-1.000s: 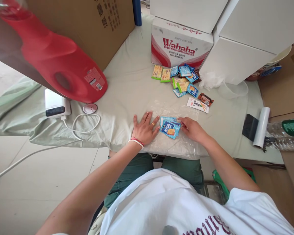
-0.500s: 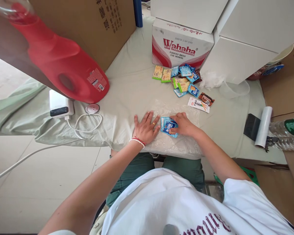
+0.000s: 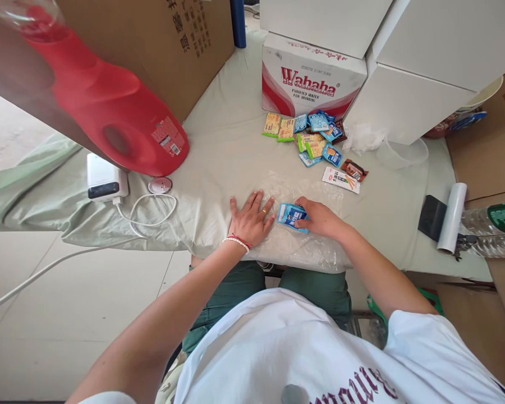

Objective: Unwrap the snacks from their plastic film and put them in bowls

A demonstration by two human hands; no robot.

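Observation:
My left hand (image 3: 251, 220) lies flat with spread fingers on a clear plastic bag (image 3: 320, 251) at the table's near edge. Just right of it, my right hand (image 3: 317, 217) grips a blue snack packet (image 3: 289, 214) by its right side, thumb and fingers closed on it. The packet is over the plastic, its printed face turned up and partly covered by my fingers. Beyond the hands lie a white snack packet (image 3: 340, 179) and a brown snack packet (image 3: 354, 169). Farther back is a pile of yellow and blue packets (image 3: 315, 147).
A big red bottle (image 3: 122, 123) and a white power bank (image 3: 106, 178) with a cable stand at left. Behind the pile is a Wahaha carton (image 3: 311, 81). A clear plastic bowl (image 3: 404, 154), a white roll (image 3: 452, 217) and plastic bottles (image 3: 494, 217) are at right.
My right hand has shifted its hold on the blue packet, and the packet has moved slightly right and turned a little. My left hand stays in place.

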